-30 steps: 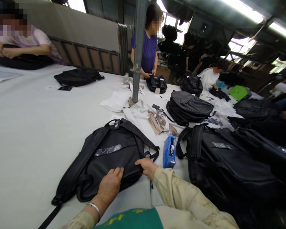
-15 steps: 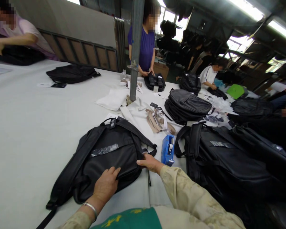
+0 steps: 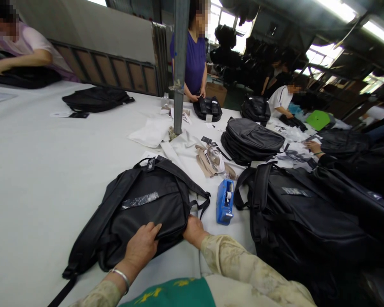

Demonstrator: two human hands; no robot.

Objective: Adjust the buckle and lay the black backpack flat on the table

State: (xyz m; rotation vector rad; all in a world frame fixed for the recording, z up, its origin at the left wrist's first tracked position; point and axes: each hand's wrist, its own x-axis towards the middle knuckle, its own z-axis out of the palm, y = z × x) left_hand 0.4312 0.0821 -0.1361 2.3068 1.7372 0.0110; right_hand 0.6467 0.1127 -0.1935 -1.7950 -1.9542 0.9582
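Observation:
A black backpack (image 3: 147,209) lies on the white table in front of me, straps upward, with a strip of clear, shiny film across its back panel and tags at its top handle. My left hand (image 3: 142,247), with a silver bangle at the wrist, grips its near edge, fingers bent and partly hidden. At the right side of the bag, my right hand (image 3: 194,230) holds the edge. Its fingertips are out of sight behind the bag. Just beyond that hand, a blue tape dispenser (image 3: 225,202) stands on the table.
More black backpacks (image 3: 304,204) are piled at the right, with a stack of bags (image 3: 252,140) behind. Beige strips (image 3: 211,160) lie near a metal post (image 3: 180,68) rising from the table (image 3: 45,170). Several co-workers handle bags around it; one hand (image 3: 313,147) reaches in at right.
My right hand has slid down and toward me along the bag's side, away from the strap end. My left hand stays nearly in place. A co-worker's hand has appeared at right.

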